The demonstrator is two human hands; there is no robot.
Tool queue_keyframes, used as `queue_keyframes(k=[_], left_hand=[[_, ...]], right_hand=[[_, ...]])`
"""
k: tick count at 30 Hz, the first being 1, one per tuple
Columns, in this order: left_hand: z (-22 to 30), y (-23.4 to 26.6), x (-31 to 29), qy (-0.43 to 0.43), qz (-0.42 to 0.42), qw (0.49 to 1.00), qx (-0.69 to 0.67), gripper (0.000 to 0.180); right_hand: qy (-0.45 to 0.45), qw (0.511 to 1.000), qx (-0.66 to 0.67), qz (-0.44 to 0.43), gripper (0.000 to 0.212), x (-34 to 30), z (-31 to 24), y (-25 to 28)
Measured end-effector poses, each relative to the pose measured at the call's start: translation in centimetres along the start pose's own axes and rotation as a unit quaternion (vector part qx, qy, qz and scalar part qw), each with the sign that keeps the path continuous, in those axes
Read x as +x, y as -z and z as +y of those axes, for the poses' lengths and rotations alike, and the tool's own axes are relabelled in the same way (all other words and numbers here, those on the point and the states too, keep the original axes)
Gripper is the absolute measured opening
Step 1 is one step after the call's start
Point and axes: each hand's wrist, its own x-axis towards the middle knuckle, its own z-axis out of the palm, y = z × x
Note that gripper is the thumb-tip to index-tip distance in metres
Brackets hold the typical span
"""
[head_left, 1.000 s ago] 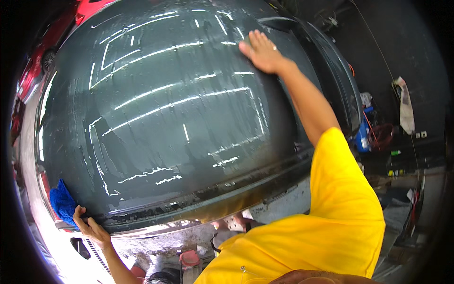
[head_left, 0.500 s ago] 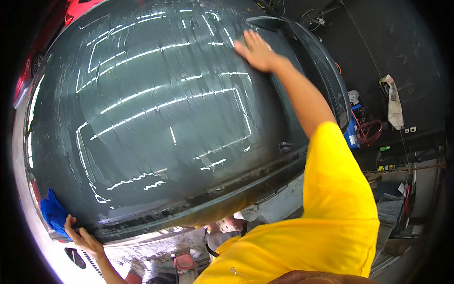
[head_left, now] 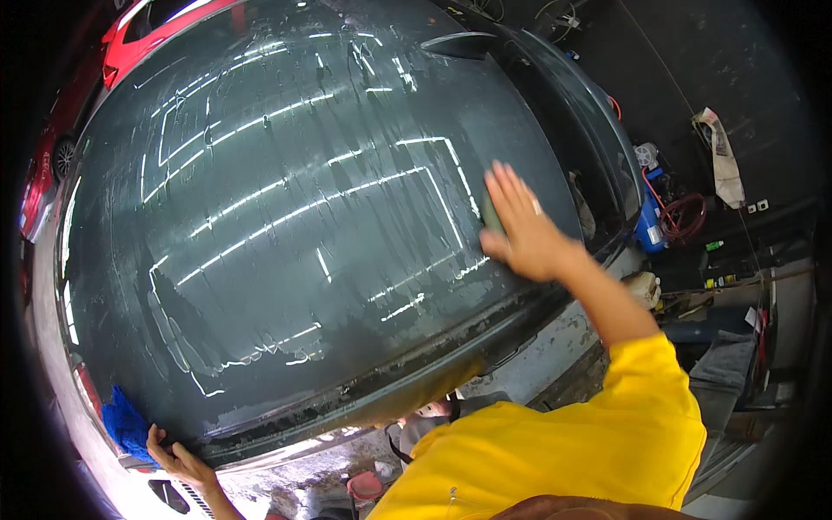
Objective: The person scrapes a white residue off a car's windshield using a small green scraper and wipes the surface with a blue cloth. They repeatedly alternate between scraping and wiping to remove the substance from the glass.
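Note:
A wet, dark grey-green car roof [head_left: 286, 217] fills most of the view, streaked with water and lamp reflections. My right hand [head_left: 530, 227] lies on its right part, fingers stretched together and thumb apart. Under the palm, a small greenish pad [head_left: 493, 217] shows between thumb and fingers; the rest of it is hidden. At the near left corner, my left hand [head_left: 184, 464] rests its loosely bent, parted fingers on the roof edge. A bunched blue cloth [head_left: 127, 425] lies right beside those fingertips, and I see no grip on it.
A dark fin [head_left: 459, 43] rises from the roof's far right. Red cars [head_left: 160, 30] stand beyond the far left side. To the right are a coiled reddish hose [head_left: 683, 217], a hanging pale cloth [head_left: 719, 160] and grey cloths [head_left: 726, 360]. A reddish stool [head_left: 366, 486] stands below.
My right hand has slid from the far right of the roof back toward me, and the greenish pad shows more. My left hand stays by the blue cloth. The view has shifted slightly.

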Motion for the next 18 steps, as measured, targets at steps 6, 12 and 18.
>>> queue_keyframes(k=[6,12,18], left_hand=[[0.0,-0.4,1.2,-0.004,-0.018,1.000,-0.009,0.051],[-0.6,-0.2,0.6,-0.028,-0.001,1.000,0.005,0.049],[-1.8,0.7,0.4,0.012,-0.016,1.000,0.023,0.052]], right_hand=[[-0.179,0.979,0.084,0.042,0.107,26.2,7.2,3.1],[-0.011,0.999,0.014,0.045,0.090,3.4,3.2,-1.0],[-0.016,0.999,0.031,-0.017,0.098,-4.4,3.0,-1.6]])
